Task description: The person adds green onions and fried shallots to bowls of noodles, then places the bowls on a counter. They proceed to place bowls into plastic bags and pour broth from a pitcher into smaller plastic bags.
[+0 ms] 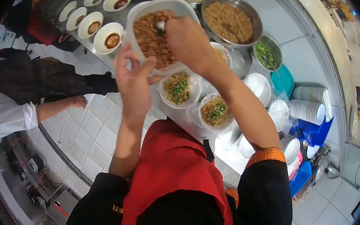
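Observation:
My left hand (135, 75) grips the near left corner of a white plastic container (130, 23), thumb by its rim. Brown shredded or minced food (149, 36) fills much of the container. Closed round a metal spoon (159, 25), my right hand (187, 39) is over the container; the spoon's head is at the food, and its handle is mostly hidden by my fingers. Just below the container sit two bowls topped with minced food and chopped green herbs, a left bowl (161, 88) and a right bowl (200, 110).
A steel pan (258, 22) of brown mince stands behind, near a bowl of chopped greens (267, 52). Several white bowls with dark sauce (108, 38) line the counter's left. Stacked bowls (308, 112) are at right. Another person's hand (76, 101) is at left.

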A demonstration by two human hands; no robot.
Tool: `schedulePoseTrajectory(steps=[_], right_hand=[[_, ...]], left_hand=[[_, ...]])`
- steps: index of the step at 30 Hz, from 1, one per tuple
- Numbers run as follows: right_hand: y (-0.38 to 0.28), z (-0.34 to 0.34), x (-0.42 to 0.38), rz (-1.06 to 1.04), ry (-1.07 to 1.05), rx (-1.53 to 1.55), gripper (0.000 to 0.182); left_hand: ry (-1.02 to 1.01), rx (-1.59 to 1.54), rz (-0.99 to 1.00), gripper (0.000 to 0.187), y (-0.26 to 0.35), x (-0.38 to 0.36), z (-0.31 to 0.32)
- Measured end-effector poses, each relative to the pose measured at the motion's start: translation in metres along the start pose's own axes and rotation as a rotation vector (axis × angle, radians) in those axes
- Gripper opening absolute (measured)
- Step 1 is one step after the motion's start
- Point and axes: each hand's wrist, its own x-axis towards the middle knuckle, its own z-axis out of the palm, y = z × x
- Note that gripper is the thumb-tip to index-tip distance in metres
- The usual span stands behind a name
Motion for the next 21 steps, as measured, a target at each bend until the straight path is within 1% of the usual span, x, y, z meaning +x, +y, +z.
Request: schedulePoseTrajectory(steps=[1,2,4,5,7,8,9,10,11,14,18,20,21], right_hand=[[-0.001,0.007,0.009,0.015,-0.116,0.074,0.013],[0.001,0.016,0.017,-0.004,-0.117,0.079,0.013],[0.001,0.027,0.025,-0.156,-0.202,0.243,0.012],[0.005,0.028,0.028,-0.164,-0.204,0.241,0.012],[0.004,0.015,0.038,0.344,-0.532,0.607,0.013],[0.007,0.014,0.042,0.334,-0.538,0.604,0.013],[0.010,0.013,0.045,0.395,-0.523,0.708,0.013],[0.014,0.012,0.048,0.460,-0.506,0.813,0.013],[0.017,0.009,0.051,0.455,-0.512,0.814,0.013],[0.018,-0.013,0.064,0.478,-0.482,0.839,0.012],[0.023,-0.028,0.073,0.535,-0.433,0.817,0.012],[0.030,-0.038,0.072,0.566,-0.364,0.887,0.012],[0.035,-0.041,0.069,0.576,-0.367,0.886,0.012]], left_hand=[[0.007,0.005,0.030,0.020,-0.003,0.003,0.001],[0.009,-0.029,0.000,0.020,-0.003,0.006,-0.001],[0.043,-0.005,0.005,0.022,-0.003,0.008,-0.001],[0.057,0.002,0.010,0.022,-0.004,0.012,-0.002],[0.077,-0.004,-0.006,0.023,-0.003,0.018,-0.004],[0.086,-0.012,-0.013,0.022,-0.003,0.022,-0.006],[0.095,-0.020,-0.020,0.022,-0.002,0.026,-0.007],[0.098,-0.091,-0.047,0.021,0.000,0.030,-0.007],[0.098,-0.163,-0.074,0.020,0.001,0.033,-0.008],[0.105,-0.250,-0.106,0.019,0.003,0.043,-0.011],[0.123,-0.288,-0.112,0.020,0.003,0.057,-0.015],[0.180,-0.294,-0.089,0.022,0.005,0.062,-0.017],[0.181,-0.295,-0.099,0.022,0.005,0.065,-0.021]])
